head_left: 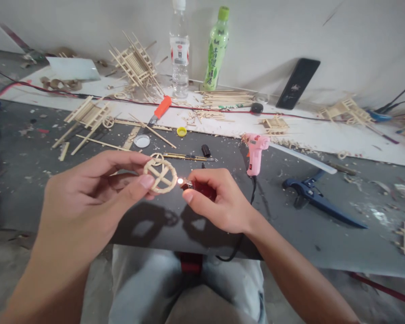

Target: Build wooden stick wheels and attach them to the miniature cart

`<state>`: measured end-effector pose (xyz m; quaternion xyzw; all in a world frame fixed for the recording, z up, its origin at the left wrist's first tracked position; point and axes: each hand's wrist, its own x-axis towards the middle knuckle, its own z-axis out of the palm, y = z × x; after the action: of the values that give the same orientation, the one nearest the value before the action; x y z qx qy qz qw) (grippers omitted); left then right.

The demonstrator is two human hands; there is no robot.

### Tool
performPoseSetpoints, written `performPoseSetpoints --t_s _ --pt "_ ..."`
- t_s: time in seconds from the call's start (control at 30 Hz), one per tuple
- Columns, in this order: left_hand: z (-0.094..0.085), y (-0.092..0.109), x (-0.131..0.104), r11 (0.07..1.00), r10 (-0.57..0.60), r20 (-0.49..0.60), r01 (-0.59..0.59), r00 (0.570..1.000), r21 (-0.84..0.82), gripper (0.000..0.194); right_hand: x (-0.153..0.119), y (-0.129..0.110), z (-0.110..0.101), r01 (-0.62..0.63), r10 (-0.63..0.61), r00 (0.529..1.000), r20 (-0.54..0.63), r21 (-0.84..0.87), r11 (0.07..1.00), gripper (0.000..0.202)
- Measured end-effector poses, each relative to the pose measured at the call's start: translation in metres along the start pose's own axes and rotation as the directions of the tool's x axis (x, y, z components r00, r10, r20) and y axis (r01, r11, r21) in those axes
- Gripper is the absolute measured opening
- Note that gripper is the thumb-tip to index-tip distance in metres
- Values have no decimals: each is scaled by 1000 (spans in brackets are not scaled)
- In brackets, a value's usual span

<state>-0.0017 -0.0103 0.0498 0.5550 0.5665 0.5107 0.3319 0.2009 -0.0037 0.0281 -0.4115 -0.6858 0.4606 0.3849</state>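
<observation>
Between the thumb and fingers of my left hand [101,193] is a small wooden wheel [168,183] with crossed spokes. A second, smaller-looking spoked ring [157,157] shows just behind it. My right hand [216,193] is closed around a lighter [202,190], mostly covered by the fingers. A bright flame [180,181] burns at the lighter's tip, close to the wheel's right rim. Both hands are above the front of the dark table [273,243], casting shadows on it.
A pink glue gun [256,153] stands to the right, near a navy clamp [320,202]. Farther back are an orange-handled cutter [162,110], wooden stick frames [89,114], a clear bottle [180,54], a green bottle [216,49] and a leaning phone [299,83].
</observation>
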Motion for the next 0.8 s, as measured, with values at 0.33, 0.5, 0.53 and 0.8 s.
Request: performPoseSetpoints --t_s 0.33,0.5,0.53,0.8 --pt "1 -3 -1 995 17 144 -4 989 -95 21 0 7 -2 -18 16 997 -70 -23 1000 40" --pt "-10 -9 -3 996 -31 103 40 994 -82 28 17 8 -9 -252 212 961 -175 -252 934 51" --pt "-12 -8 -3 995 -51 96 58 994 -77 27 21 6 -11 -271 227 957 -180 -274 923 52" --pt "-21 13 4 995 -48 64 54 997 -80 15 34 -14 -9 -61 63 998 23 -82 995 45"
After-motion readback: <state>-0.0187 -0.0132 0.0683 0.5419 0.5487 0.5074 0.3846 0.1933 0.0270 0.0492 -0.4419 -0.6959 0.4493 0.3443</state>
